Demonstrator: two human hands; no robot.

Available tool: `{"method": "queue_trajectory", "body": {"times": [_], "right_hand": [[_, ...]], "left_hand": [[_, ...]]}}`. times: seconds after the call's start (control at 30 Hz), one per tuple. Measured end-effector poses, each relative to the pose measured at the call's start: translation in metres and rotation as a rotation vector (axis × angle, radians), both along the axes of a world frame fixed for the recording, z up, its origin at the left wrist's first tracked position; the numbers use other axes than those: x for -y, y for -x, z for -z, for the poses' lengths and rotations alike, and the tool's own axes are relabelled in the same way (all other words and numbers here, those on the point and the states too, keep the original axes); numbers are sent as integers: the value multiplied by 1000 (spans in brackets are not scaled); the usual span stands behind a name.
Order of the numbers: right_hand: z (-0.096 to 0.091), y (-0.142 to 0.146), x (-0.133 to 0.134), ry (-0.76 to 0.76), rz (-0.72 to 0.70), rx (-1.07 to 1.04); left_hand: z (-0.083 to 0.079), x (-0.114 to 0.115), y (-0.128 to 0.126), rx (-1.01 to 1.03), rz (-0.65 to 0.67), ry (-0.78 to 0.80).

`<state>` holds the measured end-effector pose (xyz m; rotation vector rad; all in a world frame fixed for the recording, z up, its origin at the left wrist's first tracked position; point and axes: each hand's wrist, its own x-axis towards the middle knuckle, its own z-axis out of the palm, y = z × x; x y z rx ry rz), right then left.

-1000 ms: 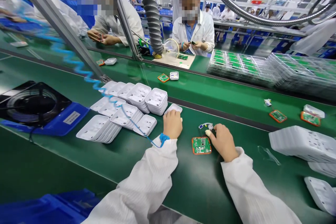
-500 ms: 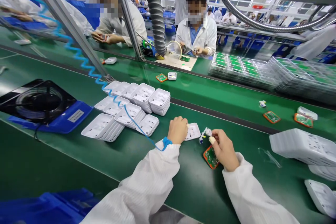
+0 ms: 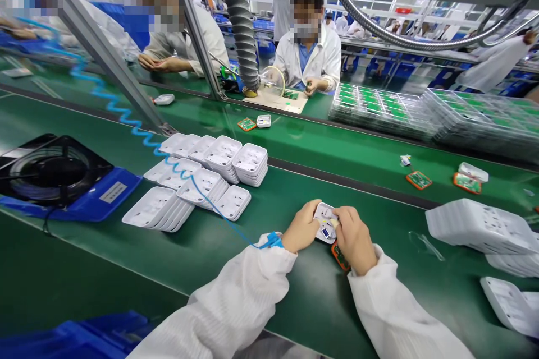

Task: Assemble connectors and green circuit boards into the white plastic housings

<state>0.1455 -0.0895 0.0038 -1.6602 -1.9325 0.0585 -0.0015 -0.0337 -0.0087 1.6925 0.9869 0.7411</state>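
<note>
My left hand (image 3: 301, 228) grips a small white plastic housing (image 3: 325, 221) from its left side, just above the green table. My right hand (image 3: 356, 237) meets it from the right, pinching a small blue and yellow part (image 3: 327, 229) into the housing. The same right hand also holds a green circuit board with an orange rim (image 3: 339, 257), tucked under the palm and mostly hidden. A blue wrist strap (image 3: 273, 240) with a coiled blue cord (image 3: 138, 130) is on my left wrist.
Stacks of white housings (image 3: 202, 176) lie to the left, more white trays (image 3: 478, 225) to the right. A black fan on a blue base (image 3: 63, 176) sits far left. Loose boards (image 3: 419, 179) ride the conveyor. Other people in white coats (image 3: 309, 56) work across the line.
My left hand picked a white housing off the table and brought it to the middle. My right hand lifted the circuit board and small part and moved them onto the housing.
</note>
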Motion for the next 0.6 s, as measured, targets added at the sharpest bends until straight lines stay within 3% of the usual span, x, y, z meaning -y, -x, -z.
{"method": "queue_trajectory", "body": {"times": [0.17,0.47,0.6], "right_hand": [[4,0,-1,3,-58,70],[-9,0,3,-17,-24,-151],[-12,9,5,22,-77,-119]], "left_hand": [[1,0,1,128,55,232],[0,-2,1,78,-175,62],[-1,-1,1,43,-228,19]]}}
